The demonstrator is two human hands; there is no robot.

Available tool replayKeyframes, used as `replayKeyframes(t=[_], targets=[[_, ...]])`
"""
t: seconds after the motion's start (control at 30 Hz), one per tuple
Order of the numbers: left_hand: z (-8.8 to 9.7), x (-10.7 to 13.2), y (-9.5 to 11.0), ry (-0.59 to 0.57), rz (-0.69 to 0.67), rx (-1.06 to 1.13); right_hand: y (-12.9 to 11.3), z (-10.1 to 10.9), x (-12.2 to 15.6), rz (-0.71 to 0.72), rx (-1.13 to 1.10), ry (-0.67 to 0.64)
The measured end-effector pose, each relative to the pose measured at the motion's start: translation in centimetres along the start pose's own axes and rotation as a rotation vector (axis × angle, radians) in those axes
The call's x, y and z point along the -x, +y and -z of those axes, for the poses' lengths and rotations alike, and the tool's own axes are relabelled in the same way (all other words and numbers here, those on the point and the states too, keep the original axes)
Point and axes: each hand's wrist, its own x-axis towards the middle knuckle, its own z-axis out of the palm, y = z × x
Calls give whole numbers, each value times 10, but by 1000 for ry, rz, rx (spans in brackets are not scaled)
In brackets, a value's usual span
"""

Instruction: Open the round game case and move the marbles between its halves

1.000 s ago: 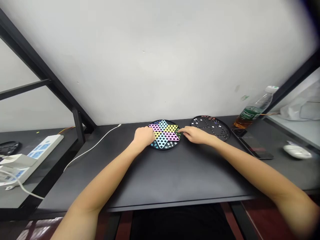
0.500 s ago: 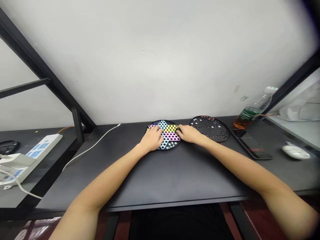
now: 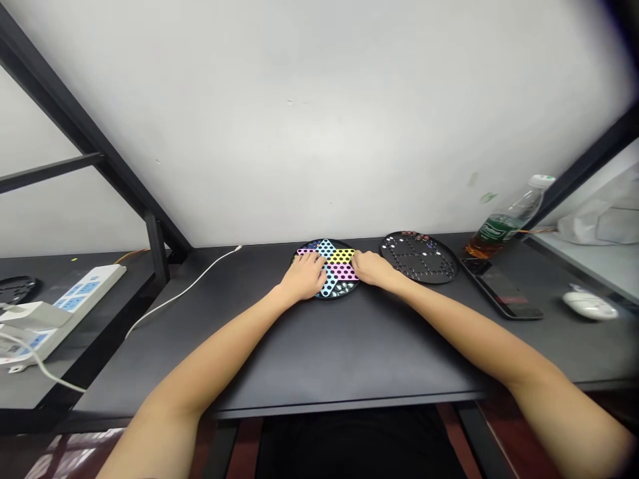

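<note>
A round Chinese checkers board (image 3: 344, 271) lies on the dark desk near the wall. Its hole-punched star is blue, yellow and pink, and pale glass marbles (image 3: 342, 289) show in the black rim at its lower right. My left hand (image 3: 302, 274) lies across the board's left side with fingers stretched out over the star. At the right edge, my right hand (image 3: 372, 267) is closed, its fingertips curled by the yellow and pink points. Whatever those fingertips hold, if anything, is hidden.
Right of the board lies a black round tray (image 3: 419, 258) with a few marbles. Further right are a drink bottle (image 3: 506, 223), a phone (image 3: 502, 289) and a white mouse (image 3: 590, 305). A white cable (image 3: 187, 289) and a power strip (image 3: 74, 303) are on the left.
My right hand's fingers have drawn together at the board's right edge, where thumb and fingers were apart before. My left hand stays in place.
</note>
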Motion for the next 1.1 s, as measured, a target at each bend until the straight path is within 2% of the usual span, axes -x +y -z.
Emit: replayKeyframes(t=[0.27, 0.4, 0.57, 0.87, 0.97, 1.03, 1.1], targets=[[2, 0, 1, -3, -7, 2, -5, 1, -2, -52, -48, 92], [4, -1, 1, -7, -5, 7, -4, 1, -2, -41, -60, 101], [5, -1, 1, -15, 4, 11, -2, 1, -3, -104, -66, 116], [2, -1, 0, -9, 4, 12, -2, 2, 1, -87, 1, 229], [2, -1, 0, -4, 7, 18, 15, 7, -10, -126, -54, 269], [2, -1, 0, -9, 11, 23, 41, 13, -20, -175, -96, 279], [3, -1, 0, -15, 14, 26, 77, 18, -26, -255, -114, 286]])
